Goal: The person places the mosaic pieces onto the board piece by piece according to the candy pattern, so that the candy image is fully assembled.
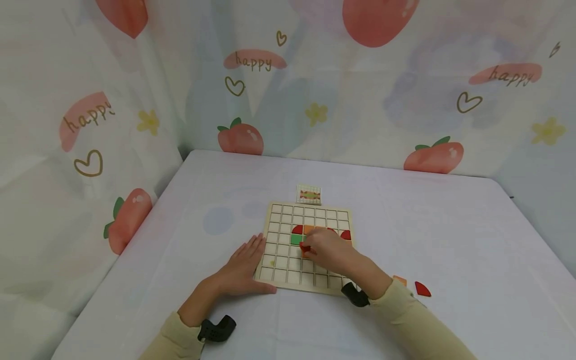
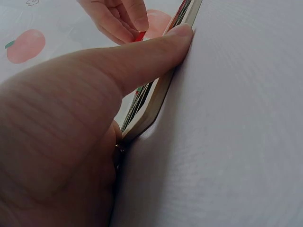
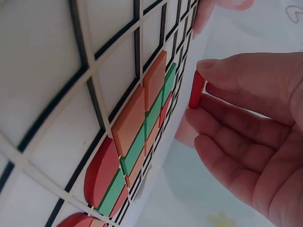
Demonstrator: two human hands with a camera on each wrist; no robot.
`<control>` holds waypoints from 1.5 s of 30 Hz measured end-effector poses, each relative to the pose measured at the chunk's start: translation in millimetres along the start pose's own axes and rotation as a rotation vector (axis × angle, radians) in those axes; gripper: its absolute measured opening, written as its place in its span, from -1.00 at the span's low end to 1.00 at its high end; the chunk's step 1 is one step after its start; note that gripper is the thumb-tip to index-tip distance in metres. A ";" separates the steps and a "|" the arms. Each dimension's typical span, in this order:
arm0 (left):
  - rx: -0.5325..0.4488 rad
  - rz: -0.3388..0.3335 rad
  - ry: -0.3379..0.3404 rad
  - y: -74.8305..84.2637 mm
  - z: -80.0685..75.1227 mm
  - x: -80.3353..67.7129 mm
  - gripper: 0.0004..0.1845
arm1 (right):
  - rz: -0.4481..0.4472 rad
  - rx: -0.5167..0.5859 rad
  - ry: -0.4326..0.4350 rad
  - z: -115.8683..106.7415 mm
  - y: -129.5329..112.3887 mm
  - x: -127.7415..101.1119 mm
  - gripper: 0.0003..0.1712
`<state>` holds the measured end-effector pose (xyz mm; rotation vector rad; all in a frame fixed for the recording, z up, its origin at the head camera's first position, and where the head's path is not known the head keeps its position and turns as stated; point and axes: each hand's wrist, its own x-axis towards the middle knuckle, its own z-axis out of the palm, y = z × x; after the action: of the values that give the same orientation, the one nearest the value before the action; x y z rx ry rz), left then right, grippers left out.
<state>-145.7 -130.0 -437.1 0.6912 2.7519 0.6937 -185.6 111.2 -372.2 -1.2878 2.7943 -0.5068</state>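
A wooden grid board [image 1: 310, 289] lies on the table, with red, orange and green tiles in several cells. My left hand [image 1: 240, 265] rests at its near left corner, fingers straight along the left side and thumb [image 2: 156, 54] along the near edge. Over the board, my right hand [image 1: 330, 250] pinches a red tile [image 3: 196, 90] between thumb and fingertips. That tile appears edge-on in the right wrist view, so its full outline is hidden. Under the hand are green tiles [image 3: 132, 149], orange tiles [image 3: 129, 122] and a rounded red tile [image 3: 102, 172]. The right hand covers part of the pattern in the head view.
Behind the board is a small pattern card [image 1: 309, 194]. To the right of the board, a loose red quarter-round tile [image 1: 422, 289] and an orange tile [image 1: 399, 281] lie near the right sleeve. A printed cloth wall [image 1: 342, 135] stands behind the table.
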 end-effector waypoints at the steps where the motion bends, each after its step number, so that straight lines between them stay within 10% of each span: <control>1: 0.001 -0.001 -0.001 0.0 0.1 -0.1 0.24 | 0.003 -0.001 -0.007 0.5 -0.2 1.0 -0.91; 45: -0.008 0.000 -0.007 3.4 -3.4 -2.1 0.22 | -0.047 -0.019 -0.110 17.4 1.3 17.3 -0.82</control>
<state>-143.7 -129.7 -432.2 0.6913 2.7415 0.7009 -195.3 94.2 -387.1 -1.3446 2.6917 -0.3988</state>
